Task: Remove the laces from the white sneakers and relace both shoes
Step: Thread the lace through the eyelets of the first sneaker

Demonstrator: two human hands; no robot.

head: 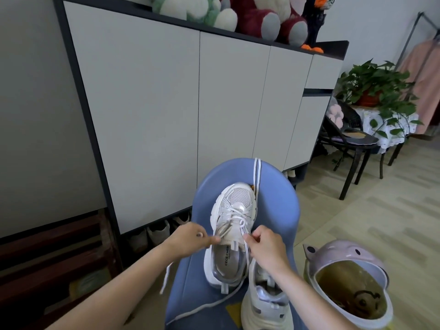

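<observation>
A white sneaker point(234, 210) lies on a blue chair seat point(281, 210), toe pointing away, partly laced. My left hand point(190, 236) pinches the edge of its tongue at the left side of the opening. My right hand point(264, 246) pinches a white lace point(245, 228) at the right side of the upper eyelets. One lace end point(166, 277) hangs off the left, another point(207, 308) trails across the seat. A separate loose lace point(257, 172) is draped over the chair back. A second white sneaker point(264, 306) stands near me, under my right forearm.
A tall white cabinet point(214, 103) with plush toys on top stands behind the chair. A lilac bin point(352, 289) sits at the lower right. Further right are a black chair point(350, 139) and a potted plant point(373, 84) on a small table.
</observation>
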